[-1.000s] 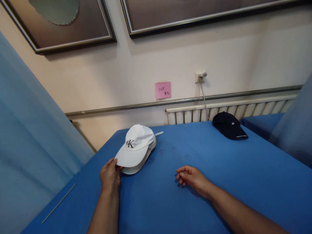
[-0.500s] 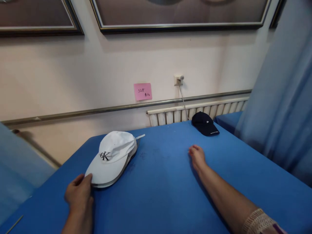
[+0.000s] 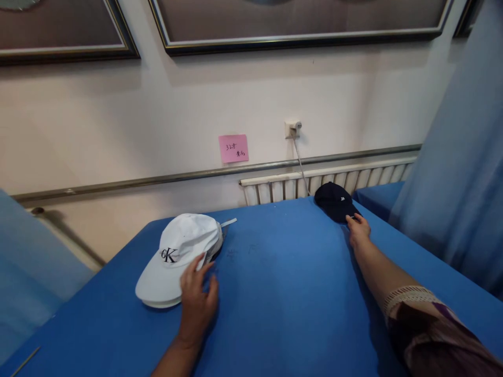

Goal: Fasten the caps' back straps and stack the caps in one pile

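A white baseball cap [image 3: 184, 241] with black "CK" letters lies at the left on the blue-covered surface [image 3: 271, 293], its brim toward me. Under it shows the brim of at least one more cap. Beside the white cap's right edge is my left hand [image 3: 198, 296], fingers apart and holding nothing; whether its fingertips touch the cap I cannot tell. Farther off at the right, a black baseball cap [image 3: 332, 199] rests at the surface's far edge. My right hand [image 3: 358, 229] reaches to it, thumb and fingers closed on the front of its brim.
Behind the surface are a white radiator [image 3: 277, 189] and a metal rail [image 3: 188, 175] along the wall. A cord hangs from a wall socket [image 3: 292, 130]. Blue curtains [image 3: 444, 173] flank both sides. A thin stick [image 3: 25, 361] lies at the near left.
My left hand has let go of the white cap's brim and moved right, opening beside it. My right hand has moved forward and right to the black cap's brim.
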### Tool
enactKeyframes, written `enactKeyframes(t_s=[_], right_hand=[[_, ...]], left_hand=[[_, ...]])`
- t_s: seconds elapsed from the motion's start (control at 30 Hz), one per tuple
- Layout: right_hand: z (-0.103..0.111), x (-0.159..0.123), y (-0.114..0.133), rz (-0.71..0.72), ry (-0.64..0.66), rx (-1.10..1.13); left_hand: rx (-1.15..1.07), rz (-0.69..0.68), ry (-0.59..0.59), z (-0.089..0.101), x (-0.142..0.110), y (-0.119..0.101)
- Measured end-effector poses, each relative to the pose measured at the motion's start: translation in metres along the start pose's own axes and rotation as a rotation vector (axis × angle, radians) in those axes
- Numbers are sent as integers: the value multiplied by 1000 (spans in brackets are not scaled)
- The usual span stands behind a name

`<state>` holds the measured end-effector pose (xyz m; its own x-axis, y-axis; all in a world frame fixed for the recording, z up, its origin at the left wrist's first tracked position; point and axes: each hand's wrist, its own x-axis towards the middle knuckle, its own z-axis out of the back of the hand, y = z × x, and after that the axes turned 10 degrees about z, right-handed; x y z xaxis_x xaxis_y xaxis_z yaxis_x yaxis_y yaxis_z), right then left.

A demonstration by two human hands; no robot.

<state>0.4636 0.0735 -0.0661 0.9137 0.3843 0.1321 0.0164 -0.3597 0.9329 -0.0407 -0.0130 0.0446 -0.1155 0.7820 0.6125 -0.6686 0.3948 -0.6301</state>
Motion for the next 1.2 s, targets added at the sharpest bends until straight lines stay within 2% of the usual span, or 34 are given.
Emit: enactKeyframes(t_s=[0.13,0.2,0.27,0.4,0.5,0.6,0.67,0.73,0.8,0.9,1.03,1.13,1.17,1.2], right_hand=[[-7,6,0,-42,-202,-12],[-5,3,4,-78,-234,11],[2,-3,11,-119,-210,57],[27,-26,25,-195,-35,154],[42,-53,33,-256,132,197],[45,-88,40,-328,316,231],[43,-112,46,-393,451,279],[39,-134,54,-441,529,300],[35,-149,61,-453,586,274],[26,-158,69,-313,581,134],[6,-163,81,-83,419,-17],[-5,-193,101,97,319,-45],[-6,-210,110,206,316,-47],[-6,-229,119,455,404,-73]], left_hand=[[-221,146,354,-25,-8,2],[-321,272,444,-28,-9,5],[-401,396,477,-28,-8,8],[-492,509,496,-29,-10,11],[-584,609,506,-39,-17,6],[-801,842,538,-52,-25,-8],[-1029,1046,637,-59,-29,-20],[-1262,1210,728,-63,-31,-31],[-1424,1303,744,-65,-30,-37],[-1496,1349,669,-68,-29,-39],[-1445,1329,520,-73,-31,-34],[-1430,1315,484,-76,-32,-30],[-1428,1314,487,-76,-33,-29],[-1426,1314,494,-75,-33,-29]])
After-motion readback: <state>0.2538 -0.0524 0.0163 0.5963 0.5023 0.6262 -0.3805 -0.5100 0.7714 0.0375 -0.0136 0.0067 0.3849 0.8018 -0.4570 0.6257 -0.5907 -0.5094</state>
